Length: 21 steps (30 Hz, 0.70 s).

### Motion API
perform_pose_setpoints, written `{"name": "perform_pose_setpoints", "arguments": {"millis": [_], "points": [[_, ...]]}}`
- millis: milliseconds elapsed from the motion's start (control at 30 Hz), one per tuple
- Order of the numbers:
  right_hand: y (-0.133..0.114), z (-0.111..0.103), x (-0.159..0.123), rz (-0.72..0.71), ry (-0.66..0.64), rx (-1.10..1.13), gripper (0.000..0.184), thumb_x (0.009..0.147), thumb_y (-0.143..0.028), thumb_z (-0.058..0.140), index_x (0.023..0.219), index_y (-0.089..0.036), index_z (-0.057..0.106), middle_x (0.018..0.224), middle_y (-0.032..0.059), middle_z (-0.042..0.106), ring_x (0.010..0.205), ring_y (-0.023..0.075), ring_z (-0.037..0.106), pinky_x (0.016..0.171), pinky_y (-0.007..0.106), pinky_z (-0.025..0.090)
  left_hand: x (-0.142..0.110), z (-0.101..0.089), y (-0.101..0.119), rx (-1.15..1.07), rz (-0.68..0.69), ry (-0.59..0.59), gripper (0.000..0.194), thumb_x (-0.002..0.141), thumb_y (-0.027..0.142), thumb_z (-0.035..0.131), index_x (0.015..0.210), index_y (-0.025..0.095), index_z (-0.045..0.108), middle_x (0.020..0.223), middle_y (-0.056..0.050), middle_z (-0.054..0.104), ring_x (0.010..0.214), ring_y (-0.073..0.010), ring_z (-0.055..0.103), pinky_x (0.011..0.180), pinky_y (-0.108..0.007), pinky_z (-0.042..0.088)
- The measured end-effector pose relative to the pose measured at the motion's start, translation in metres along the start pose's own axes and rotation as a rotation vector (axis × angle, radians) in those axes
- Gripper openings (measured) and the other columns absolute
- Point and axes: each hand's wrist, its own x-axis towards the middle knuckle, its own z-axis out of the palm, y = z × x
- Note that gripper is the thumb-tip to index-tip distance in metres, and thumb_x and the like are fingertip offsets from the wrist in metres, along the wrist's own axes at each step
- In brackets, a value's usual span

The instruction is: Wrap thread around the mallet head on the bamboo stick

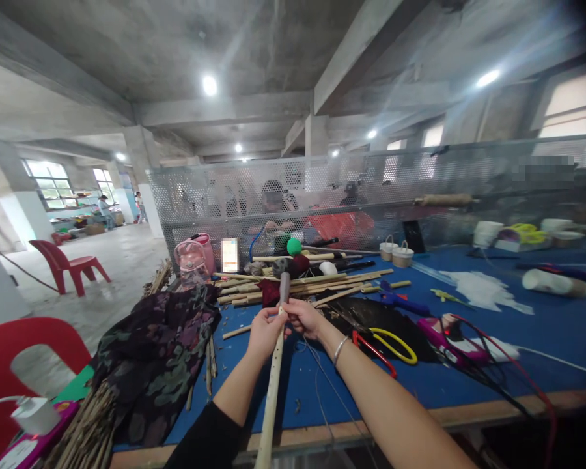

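Note:
A long pale wooden stick (270,391) runs from the bottom edge up between my hands, its far end covered by a grey wrapping (284,288). My left hand (264,333) is closed around the stick just below that wrapping. Beside it, my right hand (305,319) pinches at the same spot, its fingertips meeting those of the left; whether it also grips a thread is hidden. Thin grey cord (317,374) trails over the blue table below the right hand. Just past the wrapping lie a dark grey fuzzy ball (282,267) and dark red cloth (269,292).
More sticks (332,284) lie across the blue table (488,348). Scissors with a yellow and red handle (395,345), a blue glue gun (400,299) and a purple power strip (456,345) are to the right. Camouflage cloth (151,365) covers the left side. A perforated metal screen (215,195) stands behind.

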Motion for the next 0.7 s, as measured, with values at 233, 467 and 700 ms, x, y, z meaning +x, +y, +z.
{"name": "perform_pose_setpoints", "arguments": {"millis": [233,467,700], "points": [[0.007,0.021,-0.016,-0.066,0.145,-0.126,0.031,0.064,-0.041,0.065,0.073,-0.016,0.049,0.044,-0.0089,0.040,0.030,0.0031,0.026,0.029,0.018,0.012,-0.010,-0.010,-0.014,0.020,0.072,0.048,0.033,0.059,0.034,0.074,0.073,0.014,0.051,0.057,0.002,0.058,0.047,-0.0075,0.051,0.046,-0.018,0.036],[0.017,0.017,-0.026,-0.053,0.159,-0.093,0.034,0.062,-0.043,0.067,0.074,-0.017,0.049,0.038,-0.0129,0.025,0.031,0.0027,0.016,0.031,0.018,0.007,-0.015,-0.020,-0.014,0.037,0.023,-0.131,0.043,0.054,0.049,0.073,0.071,0.011,0.060,0.047,0.004,0.051,0.041,-0.0069,0.042,0.044,-0.020,0.030],[0.013,0.011,-0.019,-0.078,0.056,-0.077,0.035,0.064,-0.045,0.066,0.072,-0.017,0.045,0.045,-0.0079,0.044,0.030,0.0020,0.023,0.032,0.018,0.007,-0.011,-0.019,-0.018,-0.155,-0.069,-0.288,0.042,0.061,0.049,0.068,0.076,0.011,0.060,0.060,-0.003,0.059,0.046,-0.0089,0.049,0.047,-0.021,0.036]]}}
